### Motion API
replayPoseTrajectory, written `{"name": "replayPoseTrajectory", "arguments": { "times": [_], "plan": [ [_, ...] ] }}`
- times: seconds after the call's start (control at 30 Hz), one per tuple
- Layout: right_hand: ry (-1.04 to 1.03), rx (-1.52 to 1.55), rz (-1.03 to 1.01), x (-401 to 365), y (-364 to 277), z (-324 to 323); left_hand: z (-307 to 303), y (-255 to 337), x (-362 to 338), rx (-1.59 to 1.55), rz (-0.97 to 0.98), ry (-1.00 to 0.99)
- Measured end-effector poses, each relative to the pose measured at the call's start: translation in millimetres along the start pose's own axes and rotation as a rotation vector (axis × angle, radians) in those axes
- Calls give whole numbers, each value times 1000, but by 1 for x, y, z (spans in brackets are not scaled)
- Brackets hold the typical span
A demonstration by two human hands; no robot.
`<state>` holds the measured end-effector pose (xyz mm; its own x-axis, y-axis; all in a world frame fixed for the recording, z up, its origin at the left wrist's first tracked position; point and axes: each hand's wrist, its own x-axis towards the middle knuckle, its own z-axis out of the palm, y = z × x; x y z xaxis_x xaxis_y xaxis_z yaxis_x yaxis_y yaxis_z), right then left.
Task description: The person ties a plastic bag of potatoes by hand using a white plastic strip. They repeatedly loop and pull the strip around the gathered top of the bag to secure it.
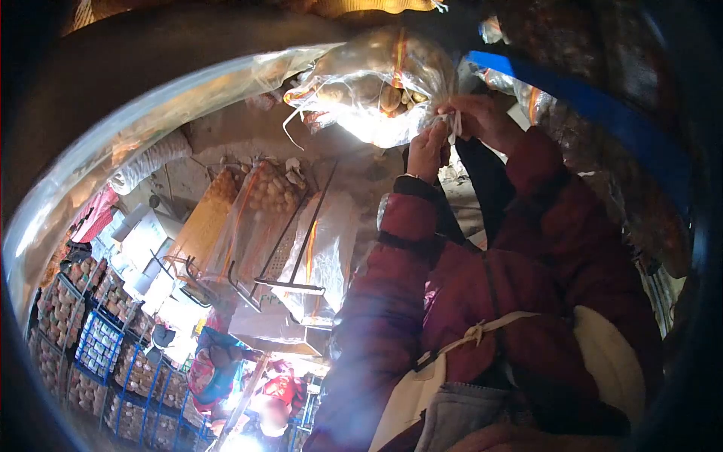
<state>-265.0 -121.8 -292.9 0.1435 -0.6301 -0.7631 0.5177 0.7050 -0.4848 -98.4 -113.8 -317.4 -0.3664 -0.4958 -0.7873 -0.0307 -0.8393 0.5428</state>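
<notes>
A clear plastic bag (376, 83) with an orange stripe lies at the top of the view, filled with rounded brownish pieces. Its gathered neck is between my two hands. My left hand (428, 153) is closed in a pinch below the neck, on a white tie (454, 126) that hangs there. Just beside it, my right hand (486, 120) has its fingers closed at the bag's neck and the same tie. Fingertips of both hands nearly meet, and part of the knot area is hidden behind them.
Clear striped bags (320, 248) hang open on metal stands at the middle left, near another bag of round pieces (271, 188). Stacked crates (102, 343) fill the lower left. Two people (275, 399) are at the bottom. A blue strip (595, 120) runs along the right.
</notes>
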Motion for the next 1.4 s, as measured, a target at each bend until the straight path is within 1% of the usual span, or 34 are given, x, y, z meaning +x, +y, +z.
{"name": "replayPoseTrajectory", "arguments": {
  "times": [0.03, 0.07, 0.13, 0.17, 0.23, 0.37, 0.4, 0.43, 0.47, 0.5, 0.53, 0.57, 0.6, 0.63, 0.67, 0.7, 0.73, 0.77, 0.8, 0.83, 0.87, 0.93, 1.0, 1.03, 1.07, 1.1, 1.13, 1.2, 1.23, 1.27, 1.3, 1.33, 1.37, 1.4],
  "plan": [
    [-37, 143, 40, 2, 3, 1, -1, 1, 0, 21, 1, -7],
    [-38, 145, 44, 6, 4, -4, -1, 2, 0, 43, 0, -14],
    [-211, 216, 77, 15, 1, -17, 0, 11, -4, 61, -1, 12],
    [-217, 217, 79, 15, 1, -22, -1, 17, -6, 76, 5, 37],
    [-17, 132, 116, 11, -14, -20, -4, 22, -5, 87, 3, 31],
    [-49, 130, 101, 19, -9, -26, -6, 14, -4, 91, 2, 20],
    [-18, 35, 31, 21, -8, -26, -8, 15, -4, 93, 6, 18],
    [6, -59, -40, 22, -7, -24, -15, 20, -5, 135, 8, 61],
    [-7, -57, -46, 23, -9, -22, -26, 28, -7, 180, 11, 109],
    [10, -40, -53, 21, -12, -19, -52, 22, -4, 511, 280, 115],
    [32, -25, -51, 15, -13, -17, -59, 43, -10, 244, 2, 364],
    [4, -75, 5, 11, -17, -20, -84, 44, -13, 72, 127, 393],
    [0, -75, -2, 8, -19, -23, -91, 65, -19, 167, 128, 558],
    [74, -73, -34, 7, -21, -25, -106, 78, -22, 114, 182, 525],
    [151, -66, -60, 4, -20, -24, -118, 89, -24, 119, 180, 524],
    [157, -60, -66, 4, -23, -23, -125, 103, -19, -85, 151, 569],
    [255, -190, -144, 6, -30, -24, -133, 117, -8, -290, 124, 603],
    [358, -320, -215, 7, -35, -26, -140, 128, 3, -283, 123, 587],
    [377, -311, -218, 6, -37, -26, -149, 135, 15, -389, 204, 562],
    [392, -342, -299, 8, -42, -27, -155, 142, 27, -497, 286, 528],
    [404, -374, -373, 5, -46, -22, -157, 148, 27, -489, 277, 511],
    [449, -336, -415, 2, -52, -7, -165, 161, 19, -675, 285, 413],
    [406, -312, -495, -3, -56, 9, -180, 172, 9, -693, 278, 367],
    [417, -305, -501, -6, -59, 19, -194, 173, 5, -678, 294, 93],
    [351, -370, -455, -8, -62, 29, -207, 171, 1, -657, 303, -179],
    [283, -434, -408, -10, -63, 39, -180, 183, -21, -535, 240, 141],
    [292, -428, -411, -8, -57, 47, -174, 184, -31, -529, 235, 133],
    [54, -499, -367, 3, -36, 59, -167, 189, -43, -471, 176, 295],
    [-7, -462, -321, 9, -19, 60, -170, 197, -58, -419, 184, 56],
    [-80, -423, -271, 16, 1, 63, -174, 195, -65, -414, 183, 60],
    [-76, -494, -185, 18, 17, 68, -175, 194, -71, -370, 206, 117],
    [-54, -541, -41, 13, 19, 77, -175, 193, -73, -326, 230, 164],
    [-52, -646, -121, 14, 30, 78, -178, 191, -74, -399, 234, 210],
    [-43, -754, -198, 19, 45, 75, -172, 196, -74, -398, 234, 194]
  ]
}}
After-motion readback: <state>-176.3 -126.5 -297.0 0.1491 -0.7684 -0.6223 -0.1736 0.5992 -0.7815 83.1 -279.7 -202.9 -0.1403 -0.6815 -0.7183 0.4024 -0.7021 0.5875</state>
